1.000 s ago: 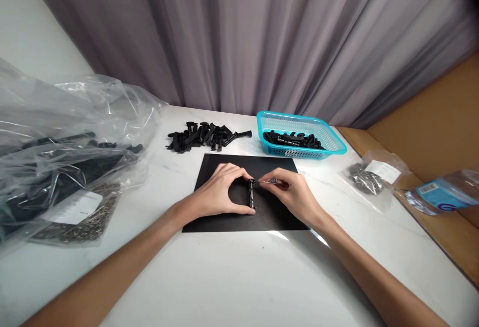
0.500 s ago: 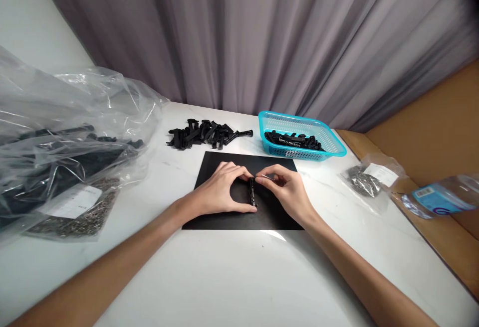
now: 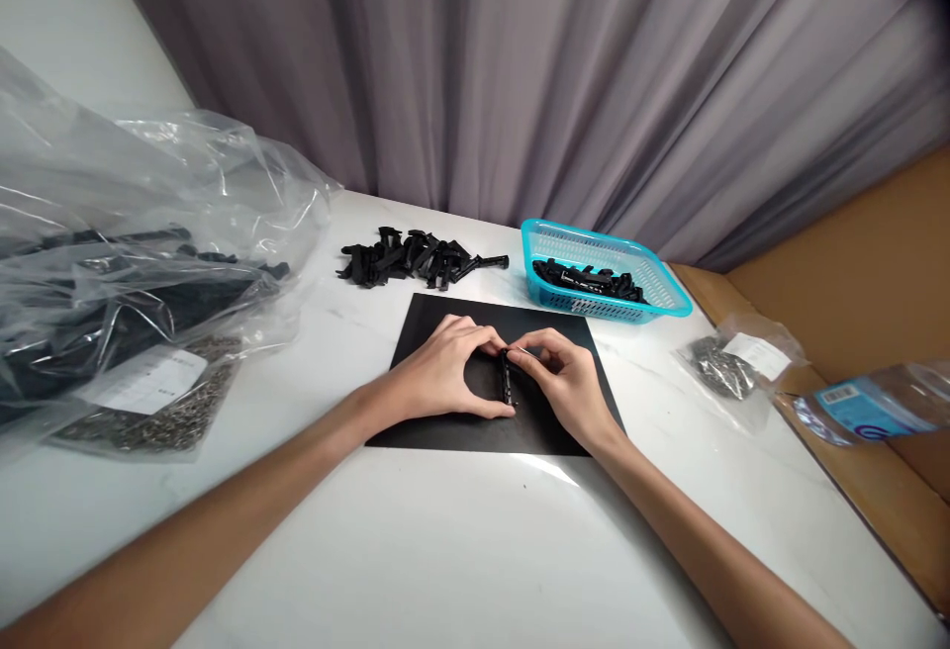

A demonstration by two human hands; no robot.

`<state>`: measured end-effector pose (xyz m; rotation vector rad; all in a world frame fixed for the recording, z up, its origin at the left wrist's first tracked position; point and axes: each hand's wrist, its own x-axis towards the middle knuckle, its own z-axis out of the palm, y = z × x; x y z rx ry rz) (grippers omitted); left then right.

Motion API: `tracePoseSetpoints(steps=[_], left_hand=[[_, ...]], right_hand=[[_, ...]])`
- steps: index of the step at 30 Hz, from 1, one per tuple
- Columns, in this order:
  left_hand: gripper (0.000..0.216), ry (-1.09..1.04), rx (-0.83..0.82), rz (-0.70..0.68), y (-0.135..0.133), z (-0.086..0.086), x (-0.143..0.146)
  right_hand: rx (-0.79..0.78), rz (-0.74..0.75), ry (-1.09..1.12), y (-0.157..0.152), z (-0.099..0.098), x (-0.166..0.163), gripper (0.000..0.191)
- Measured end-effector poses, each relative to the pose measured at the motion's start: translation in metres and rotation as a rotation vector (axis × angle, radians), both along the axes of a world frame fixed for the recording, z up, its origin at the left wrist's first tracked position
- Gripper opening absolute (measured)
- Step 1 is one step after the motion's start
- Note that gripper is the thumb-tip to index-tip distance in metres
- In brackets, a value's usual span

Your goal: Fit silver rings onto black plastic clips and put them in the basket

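Observation:
My left hand [image 3: 449, 372] holds a slim black plastic part [image 3: 507, 380] lengthwise, thumb at its near end and fingertips at its far end. The part lies over a black mat [image 3: 437, 431] and shows small light spots along its side. Against the part's far end, my right hand [image 3: 562, 372] has thumb and forefinger pinched together. Whatever sits between those fingertips is hidden now.
Behind the mat lies a pile of black plastic parts [image 3: 423, 258]. A blue basket [image 3: 672, 298] holds more of them. Clear bags stand at left [image 3: 170, 194] and right [image 3: 731, 367], with small metal pieces inside. A plastic bottle [image 3: 876, 407] lies far right.
The thin shiny piece visible in my right fingers earlier no longer shows. Those fingers now sit closer over the part's far end. The whole view has tilted slightly.

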<state>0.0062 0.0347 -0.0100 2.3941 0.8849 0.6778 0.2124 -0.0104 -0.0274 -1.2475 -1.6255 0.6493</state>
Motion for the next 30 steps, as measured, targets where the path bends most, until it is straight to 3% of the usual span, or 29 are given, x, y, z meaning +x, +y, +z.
tracePoseSetpoints(steps=[10, 25, 30], left_hand=[[0.06, -0.009, -0.009, -0.003, -0.001, 0.0, 0.0], [0.054, -0.009, 0.009, -0.005, -0.002, 0.001, 0.001], [0.052, -0.02, 0.012, -0.001, -0.001, 0.001, 0.002]], right_hand=[[0.033, 0.006, -0.046, -0.003, 0.004, 0.002, 0.015], [0.257, -0.109, -0.503, -0.009, -0.003, -0.008, 0.01], [0.283, -0.116, -0.559, -0.009, -0.002, -0.008, 0.013]])
